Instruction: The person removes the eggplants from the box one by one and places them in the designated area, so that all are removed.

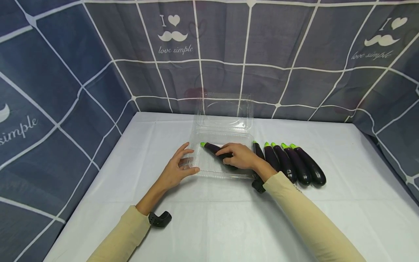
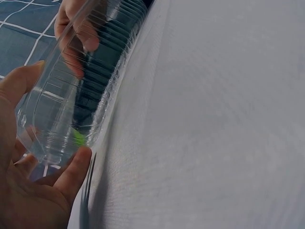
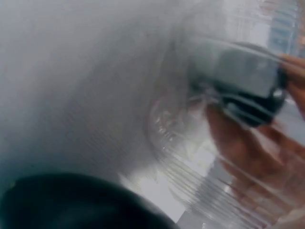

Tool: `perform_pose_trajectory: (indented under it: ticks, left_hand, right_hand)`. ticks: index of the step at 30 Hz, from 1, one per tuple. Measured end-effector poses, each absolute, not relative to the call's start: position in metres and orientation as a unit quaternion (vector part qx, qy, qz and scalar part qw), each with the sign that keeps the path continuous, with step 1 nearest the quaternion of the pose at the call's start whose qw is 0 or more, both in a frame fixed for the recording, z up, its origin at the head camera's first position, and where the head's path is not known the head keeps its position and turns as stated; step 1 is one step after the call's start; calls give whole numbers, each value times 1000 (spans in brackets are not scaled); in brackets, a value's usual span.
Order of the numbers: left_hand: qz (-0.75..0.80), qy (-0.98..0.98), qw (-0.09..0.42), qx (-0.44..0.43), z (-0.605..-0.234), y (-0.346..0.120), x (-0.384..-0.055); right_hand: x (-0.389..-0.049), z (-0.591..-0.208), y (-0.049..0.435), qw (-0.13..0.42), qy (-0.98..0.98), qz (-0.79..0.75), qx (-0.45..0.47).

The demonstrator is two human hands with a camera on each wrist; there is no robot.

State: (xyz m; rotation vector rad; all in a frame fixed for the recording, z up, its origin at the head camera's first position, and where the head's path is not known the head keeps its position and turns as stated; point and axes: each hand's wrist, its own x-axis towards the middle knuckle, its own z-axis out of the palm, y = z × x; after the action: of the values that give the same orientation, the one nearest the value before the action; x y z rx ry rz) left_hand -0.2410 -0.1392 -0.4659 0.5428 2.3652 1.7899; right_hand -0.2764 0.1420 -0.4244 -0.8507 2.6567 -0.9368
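A clear plastic clamshell container (image 1: pixel 209 168) sits on the table with its lid (image 1: pixel 226 112) raised at the back. My left hand (image 1: pixel 175 171) holds the container's left end, thumb at the near corner and fingers along the side. In the left wrist view the clear wall (image 2: pixel 47 107) lies between thumb and fingers. My right hand (image 1: pixel 240 155) reaches into the container and grips a dark purple eggplant (image 1: pixel 212 147), whose green stem end points far left. In the right wrist view the eggplant's rounded end (image 3: pixel 248 90) shows blurred through the plastic.
Several more eggplants (image 1: pixel 299 165) lie side by side right of the container, green ends away from me; my right forearm partly covers the nearest. A white cloth (image 1: pixel 209 225) covers the table. Dark checked curtains (image 1: pixel 268 43) enclose the back and sides.
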Motion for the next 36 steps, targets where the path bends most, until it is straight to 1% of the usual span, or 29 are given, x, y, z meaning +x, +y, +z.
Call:
perform_pose_trajectory:
  ticks: [9,20,36]
  left_hand:
    - [594,784,60,172,-466,-141,-240]
    - [596,781,61,176,-467,-140,-241]
    - [595,781,57,180,-467,-139,-241]
  right_hand:
    - [-276,-427,144,61,874,-380,-297]
    - [-275,-425,147,60,871,-395,-285]
    - [-274,-425,148,29,871,-419,-255]
